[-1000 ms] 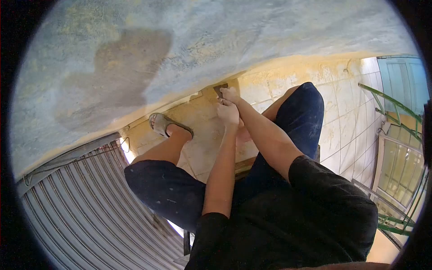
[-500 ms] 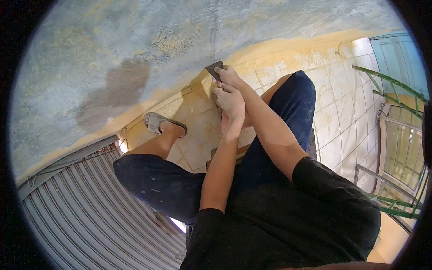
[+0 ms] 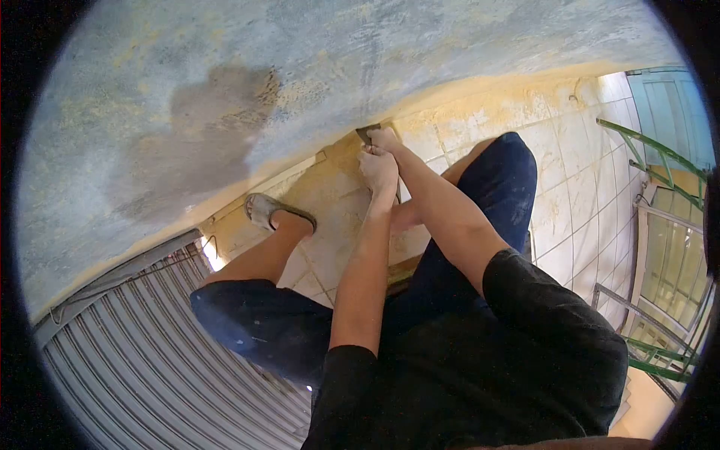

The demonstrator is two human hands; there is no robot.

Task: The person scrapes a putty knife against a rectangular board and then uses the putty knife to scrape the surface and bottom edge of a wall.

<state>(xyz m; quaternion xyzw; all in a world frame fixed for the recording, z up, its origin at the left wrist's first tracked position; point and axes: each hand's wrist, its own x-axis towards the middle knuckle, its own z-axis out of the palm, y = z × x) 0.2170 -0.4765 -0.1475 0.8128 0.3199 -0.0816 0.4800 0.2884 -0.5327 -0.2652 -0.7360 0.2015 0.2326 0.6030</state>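
Hands both clench a small dark flat metal scraper (image 3: 365, 133): right hand (image 3: 385, 139) nearest the blade, left hand (image 3: 379, 171) just behind. The blade meets the grey plastered wall (image 3: 315, 67) at the tiled floor's (image 3: 570, 202) edge. It looks light and stiff, best gripped at the handle.

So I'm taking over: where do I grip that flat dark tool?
Probably the near end, from over the tiled floor: the flat dark tool has its far edge against the wall, so only the end under the right hand and left hand is graspable.
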